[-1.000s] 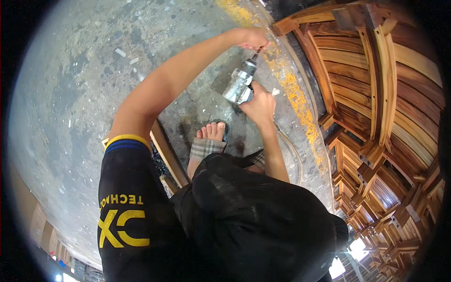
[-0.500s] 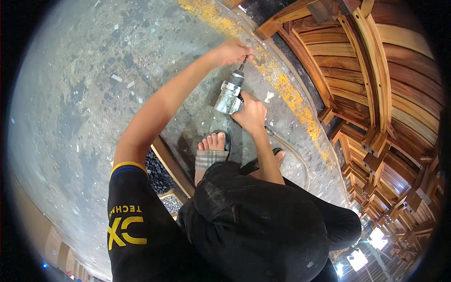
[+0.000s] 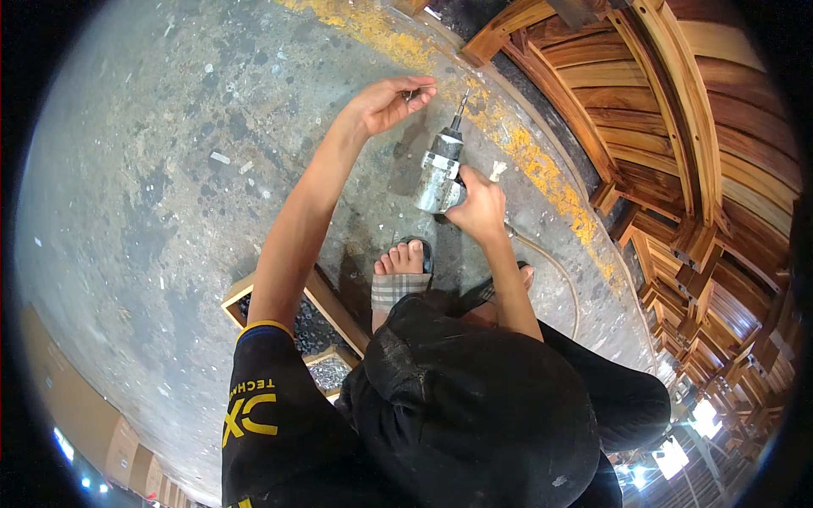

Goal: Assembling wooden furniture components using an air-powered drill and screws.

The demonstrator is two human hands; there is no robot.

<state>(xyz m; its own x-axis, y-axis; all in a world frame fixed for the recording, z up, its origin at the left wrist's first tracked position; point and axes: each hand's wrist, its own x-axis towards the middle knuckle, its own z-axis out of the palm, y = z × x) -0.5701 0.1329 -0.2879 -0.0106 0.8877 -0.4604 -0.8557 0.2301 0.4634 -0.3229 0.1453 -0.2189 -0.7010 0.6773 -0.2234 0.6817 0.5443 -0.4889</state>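
Observation:
My right hand point(image 3: 481, 203) is wrapped around the grip of a silver and black air impact driver point(image 3: 439, 181). The tool's thin bit point(image 3: 461, 108) points away from me, up toward the yellow floor line, and nothing shows on its tip. To the left of the bit, with a gap between them, is my left hand point(image 3: 391, 105), its fingers drawn together. A small dark, thin piece shows at those fingers, too small to name. From the driver's grip an air hose point(image 3: 555, 275) curves back along the floor on the right.
Slatted wooden furniture frames point(image 3: 610, 110) stand along the right. By my left arm lies a wooden box point(image 3: 330, 306) of dark small parts, with shiny hardware point(image 3: 330, 372) in another compartment. A worn yellow line point(image 3: 533, 173) crosses the concrete floor. Cardboard boxes point(image 3: 76, 389) stand far left.
My left hand has come away from the driver's bit, to the left, and its fingers have loosened a little. The driver in my right hand has shifted slightly right.

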